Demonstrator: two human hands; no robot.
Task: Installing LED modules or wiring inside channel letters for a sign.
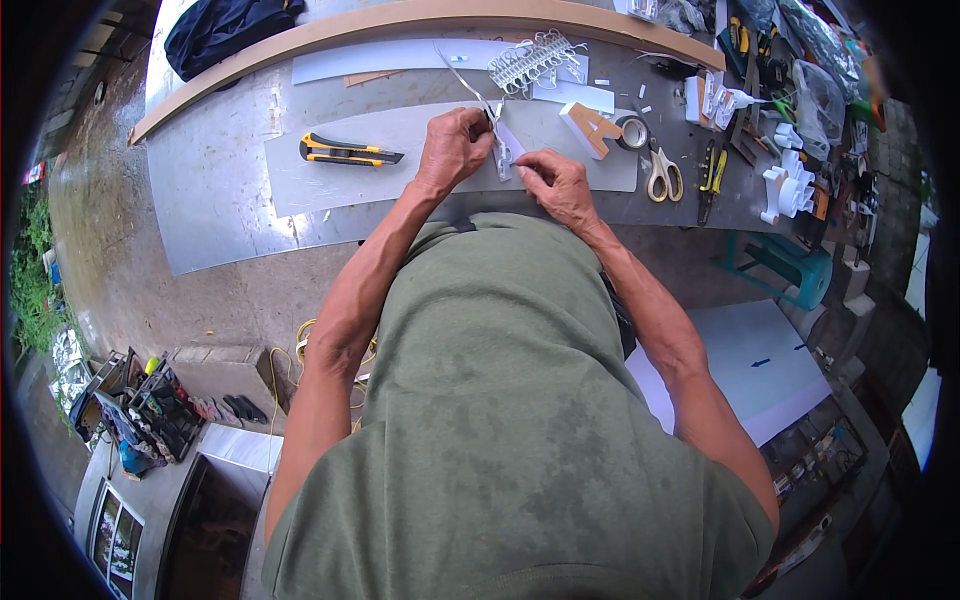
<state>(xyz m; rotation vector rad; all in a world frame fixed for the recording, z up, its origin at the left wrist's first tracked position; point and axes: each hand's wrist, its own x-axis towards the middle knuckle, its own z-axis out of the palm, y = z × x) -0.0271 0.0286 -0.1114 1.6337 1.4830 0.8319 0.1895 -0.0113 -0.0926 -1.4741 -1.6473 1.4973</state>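
While fine two-handed handling is judged to be the step in hand, the work is supported on the grey workbench (215,222), whose near edge is closely met by the wearer's green shirt (520,350); little room is therefore offered on that side. The far side of the working area is bounded by the long brown beam (430,13). Between edge and beam, a pale sheet (335,193) is laid flat, and beyond the hands a cluster of white strung modules (530,64) is met. To the left, only the yellow-and-black cutter (350,152) is found on the sheet, so the widest open room is judged to lie there. The left hand (457,150) is closed at the fingertips, apparently on a pale wire (462,78); the right hand (560,187) is placed opposite, its thumb and index finger close together. To its right, movement is restricted by the letter-shaped block (597,130), the scissors (664,168) and the tape roll (632,132). A small clear piece (503,163) is located between the hands, at the right fingertips; whether it is gripped there cannot be told. For the next move, the piece should be steadied, the wire guided by small finger motions, and sideways clearance taken from the left.
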